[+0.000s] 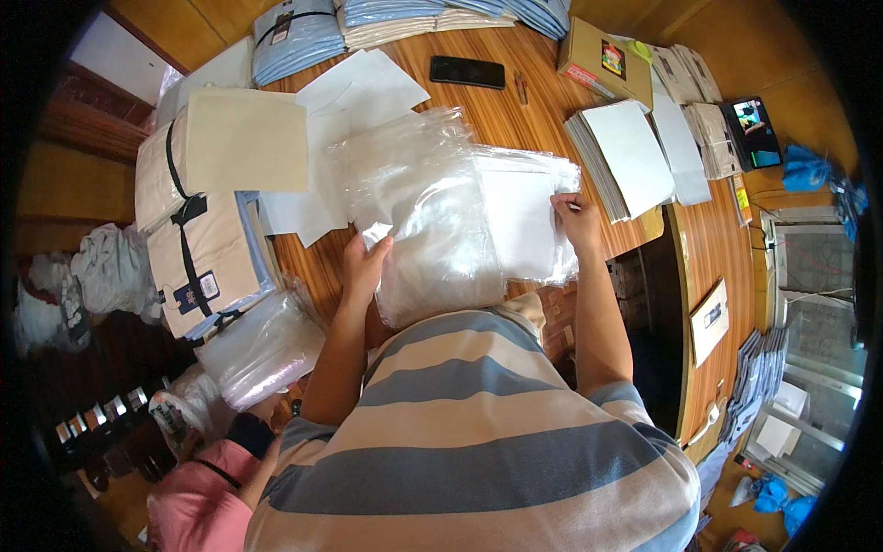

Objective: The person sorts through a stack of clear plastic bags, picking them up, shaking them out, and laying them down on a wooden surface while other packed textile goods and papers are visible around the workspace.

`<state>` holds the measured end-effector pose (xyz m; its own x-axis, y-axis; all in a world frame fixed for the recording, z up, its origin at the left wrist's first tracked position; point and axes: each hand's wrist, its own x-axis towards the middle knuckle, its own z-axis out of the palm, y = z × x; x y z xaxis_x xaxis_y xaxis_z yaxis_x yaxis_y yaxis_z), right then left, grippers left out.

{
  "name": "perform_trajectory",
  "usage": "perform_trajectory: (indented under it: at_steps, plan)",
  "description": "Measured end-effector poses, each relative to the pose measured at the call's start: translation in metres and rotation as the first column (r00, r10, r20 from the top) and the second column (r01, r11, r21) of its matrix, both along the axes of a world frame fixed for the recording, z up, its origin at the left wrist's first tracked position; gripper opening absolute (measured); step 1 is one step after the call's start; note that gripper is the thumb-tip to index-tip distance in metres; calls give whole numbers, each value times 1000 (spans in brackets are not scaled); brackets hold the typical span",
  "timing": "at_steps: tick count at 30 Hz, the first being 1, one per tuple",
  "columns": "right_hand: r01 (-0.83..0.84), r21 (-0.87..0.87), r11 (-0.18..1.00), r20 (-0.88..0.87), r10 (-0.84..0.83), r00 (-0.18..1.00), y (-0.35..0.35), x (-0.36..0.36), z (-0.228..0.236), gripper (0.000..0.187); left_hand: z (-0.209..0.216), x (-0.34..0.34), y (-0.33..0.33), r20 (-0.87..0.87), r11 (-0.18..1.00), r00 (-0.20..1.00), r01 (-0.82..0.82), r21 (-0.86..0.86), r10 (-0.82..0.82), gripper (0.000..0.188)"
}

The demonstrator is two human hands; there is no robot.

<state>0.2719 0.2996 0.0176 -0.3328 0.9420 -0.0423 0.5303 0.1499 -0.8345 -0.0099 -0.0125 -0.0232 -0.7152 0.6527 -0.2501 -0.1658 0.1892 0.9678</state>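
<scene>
Clear plastic, glossy and loosely layered, forms the stack of bags (428,230) positioned directly in front of the torso, at the near edge of the wood-grain table (543,120). The stack lies between the two hands. A white sheet (517,207), inside or beneath clear film (which of the two cannot be determined), adjoins the stack on its right side; the stack partly overlaps it.

Left hand (368,262): located at the left margin of the stack. The thumb lies along the film; the fingers are largely hidden, and the grip grasps the edge of the bags. The forearm rises from below, nearly vertical, with the hand angled slightly right.

Right hand (579,223): located at the right margin of the white sheet, toward its upper part. Thumb and fingertips are pinched together at the film-covered edge. The forearm extends upward from the lower right, inclined left, with the fingers bent inward.

Adjacent items: a black phone (467,72) beyond the stack; a pile of white sheets (625,156) to the right of the right hand.
</scene>
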Motion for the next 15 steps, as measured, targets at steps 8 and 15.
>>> perform_trajectory:
  at_steps: [8, 15]
  plan:
    - [22, 161, 987, 172, -50, 984, -7, -9, 40, 17, 8, 1, -1, 58, 1000, 998, 1, 15, -2, 24]
    - [15, -91, 996, -179, -31, 983, -1, 0, 39, 17, 22, -1, -9, 121, 995, 992, -56, 88, 45, 24]
